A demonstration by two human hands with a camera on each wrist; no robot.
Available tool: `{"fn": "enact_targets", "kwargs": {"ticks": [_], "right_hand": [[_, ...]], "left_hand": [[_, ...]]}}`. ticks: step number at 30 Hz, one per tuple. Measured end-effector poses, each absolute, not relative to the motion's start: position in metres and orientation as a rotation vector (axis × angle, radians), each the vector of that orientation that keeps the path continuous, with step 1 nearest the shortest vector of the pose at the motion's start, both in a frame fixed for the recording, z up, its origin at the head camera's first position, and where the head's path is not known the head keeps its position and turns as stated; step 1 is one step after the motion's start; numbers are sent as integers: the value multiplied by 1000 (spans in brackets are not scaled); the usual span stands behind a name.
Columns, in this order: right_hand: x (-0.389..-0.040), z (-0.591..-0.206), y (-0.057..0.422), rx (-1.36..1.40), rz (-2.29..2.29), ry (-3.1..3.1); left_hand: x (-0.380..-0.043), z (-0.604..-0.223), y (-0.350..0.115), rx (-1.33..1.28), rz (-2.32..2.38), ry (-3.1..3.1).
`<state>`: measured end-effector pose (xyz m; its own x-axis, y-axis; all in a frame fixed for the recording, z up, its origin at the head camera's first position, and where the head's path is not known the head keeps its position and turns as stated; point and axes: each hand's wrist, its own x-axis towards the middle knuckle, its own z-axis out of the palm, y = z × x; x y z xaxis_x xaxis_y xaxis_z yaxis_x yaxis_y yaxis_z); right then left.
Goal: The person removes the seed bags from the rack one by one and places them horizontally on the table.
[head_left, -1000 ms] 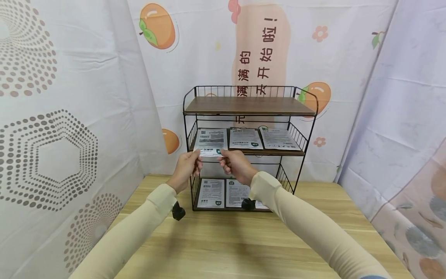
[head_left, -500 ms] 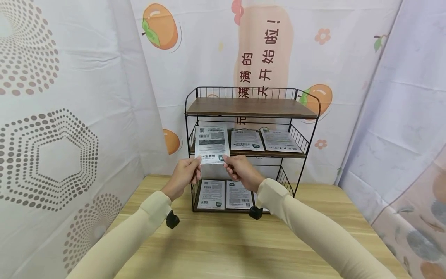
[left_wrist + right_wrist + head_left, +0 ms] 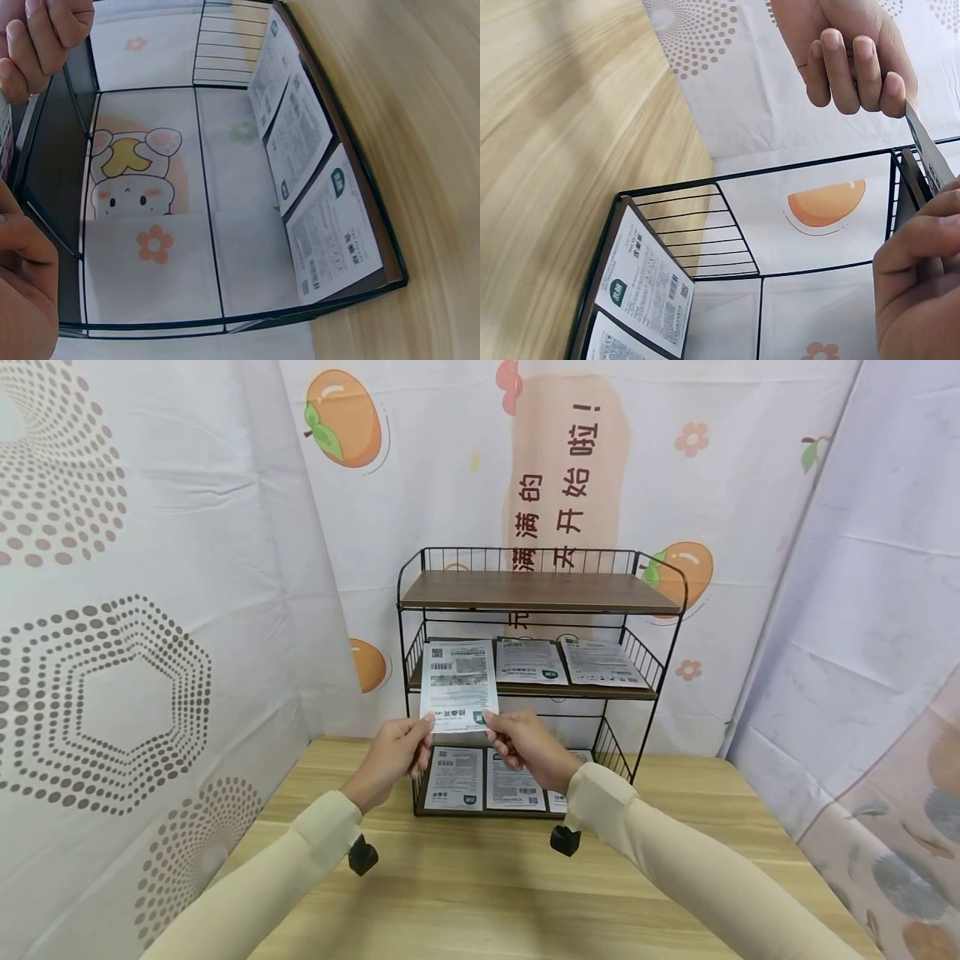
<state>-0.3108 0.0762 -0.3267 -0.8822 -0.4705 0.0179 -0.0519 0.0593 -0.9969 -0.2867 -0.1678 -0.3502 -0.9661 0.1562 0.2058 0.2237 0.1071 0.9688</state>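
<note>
A flat white seed packet with grey print and a green logo is held between both hands in front of the rack's middle shelf. My left hand pinches its near left corner between thumb and fingers. At the near right corner, my right hand pinches it the same way. The packet tilts down toward me and overlaps the left part of the middle shelf, hiding it. In the right wrist view the packet shows nearly edge-on between the hands.
The black wire rack has brown boards and stands on a wooden table. Two packets, one and another, lie on the middle shelf. Three more, including the left one, line the bottom shelf. Printed curtains surround the table.
Both hands have drawn the packet back and down, off the middle shelf toward me. More of its printed face shows now. The rack and other packets have stayed put.
</note>
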Motion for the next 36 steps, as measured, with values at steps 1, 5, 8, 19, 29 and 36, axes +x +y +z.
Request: {"fn": "enact_targets", "kwargs": {"ticks": [1, 5, 8, 19, 29, 36], "right_hand": [[-310, -328, 77, -525, -1881, 2036], [-306, -332, 79, -527, -1855, 2038], [-303, -334, 80, -536, -1840, 2042], [-296, -341, 81, -552, -1828, 2030], [-287, -347, 85, -634, -1793, 2030], [-283, -358, 88, -666, -1754, 2019]], "left_hand": [[-285, -351, -168, -397, -2026, -2304], [-280, -356, -168, -395, -2041, -2317], [-278, -359, -169, -396, -2049, -2317], [-270, -367, -173, -413, -2028, -2343], [-262, -376, -175, -409, -2082, -2345], [-256, -383, -178, -443, -2079, -2378]]}}
